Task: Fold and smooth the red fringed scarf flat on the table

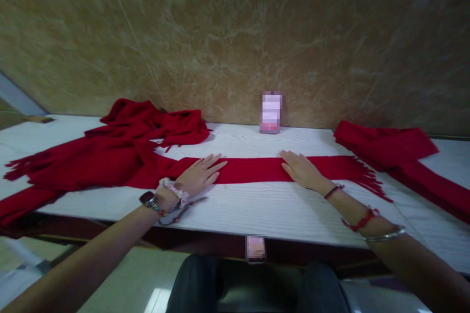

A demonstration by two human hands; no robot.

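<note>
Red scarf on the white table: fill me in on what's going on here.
A person has both bare hands on the red scarf. The left hand and the right hand lie palm down, apart, with a flat stretch of it between them. Its fringed end spreads beyond the right hand; beyond the left, red fabric lies bunched on the white table. More red cloth lies folded at the far right.
</note>
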